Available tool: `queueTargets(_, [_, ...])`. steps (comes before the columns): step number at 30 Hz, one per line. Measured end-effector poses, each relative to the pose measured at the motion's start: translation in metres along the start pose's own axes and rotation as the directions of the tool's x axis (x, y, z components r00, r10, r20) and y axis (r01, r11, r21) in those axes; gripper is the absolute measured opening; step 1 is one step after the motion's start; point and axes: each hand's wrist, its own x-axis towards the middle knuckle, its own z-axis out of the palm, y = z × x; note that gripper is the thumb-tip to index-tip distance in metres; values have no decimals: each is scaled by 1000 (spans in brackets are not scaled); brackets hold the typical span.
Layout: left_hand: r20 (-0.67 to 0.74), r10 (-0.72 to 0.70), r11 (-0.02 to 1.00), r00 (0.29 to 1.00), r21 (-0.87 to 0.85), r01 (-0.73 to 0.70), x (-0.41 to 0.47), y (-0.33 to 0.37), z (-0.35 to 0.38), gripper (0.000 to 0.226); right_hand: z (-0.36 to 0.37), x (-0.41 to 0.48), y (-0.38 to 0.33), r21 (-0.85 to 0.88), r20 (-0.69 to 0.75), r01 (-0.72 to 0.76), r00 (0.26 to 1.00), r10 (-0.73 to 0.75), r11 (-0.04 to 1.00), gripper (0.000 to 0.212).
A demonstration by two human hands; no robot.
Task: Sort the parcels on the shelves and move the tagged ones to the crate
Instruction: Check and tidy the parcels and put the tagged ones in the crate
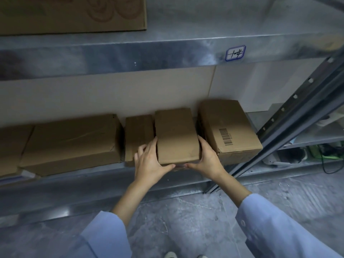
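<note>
A plain brown cardboard parcel (176,135) sits on the lower metal shelf (74,181), between two other boxes. My left hand (150,161) grips its left side and my right hand (206,157) grips its right side, thumbs meeting under its front edge. To its left stands a narrow brown parcel (138,135). On its right lies a box with a barcode label (229,127). A wide flat parcel (72,140) lies further left. No crate is in view.
The upper shelf's metal edge (167,51) carries a small blue-bordered handwritten sticker (235,52), and a large carton (72,13) sits on it. A slanted metal upright (301,120) stands at the right. Beyond it are cables and clutter (316,151). Grey floor lies below.
</note>
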Motion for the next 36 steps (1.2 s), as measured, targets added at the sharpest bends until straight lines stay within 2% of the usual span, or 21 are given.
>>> queueTargets(5, [2, -26, 998, 1000, -54, 26, -4, 3, -5, 112, -2, -2, -7, 27, 21, 29, 999, -29, 999, 104])
queueTargets(11, [68, -47, 922, 997, -380, 70, -11, 19, -20, 110, -19, -12, -16, 67, 52, 14, 998, -17, 998, 103])
queueTargets(14, [77, -42, 894, 996, -443, 72, -14, 30, -29, 109, -32, -18, -22, 72, 70, 4, 997, -9, 997, 110])
queueTargets(22, [87, -56, 819, 995, -565, 95, -29, 52, -50, 100, -59, -39, -46, 55, 38, 80, 996, -83, 995, 107])
queueTargets(24, [83, -54, 806, 995, -584, 93, -32, 58, -57, 98, -62, -43, -53, 26, 41, 131, 990, -132, 991, 114])
queueTargets(28, [62, -67, 802, 996, -590, 91, -37, 64, -71, 111, -70, -49, -62, 34, 98, 75, 992, -78, 997, 130])
queueTargets(32, [66, -62, 810, 996, -580, 89, -41, 69, -78, 117, -73, -52, -67, 79, 93, 92, 991, -99, 993, 122])
queueTargets(36, [75, -50, 846, 996, -527, 83, -49, 68, -81, 116, -76, -53, -72, 57, 27, 138, 990, -140, 989, 104])
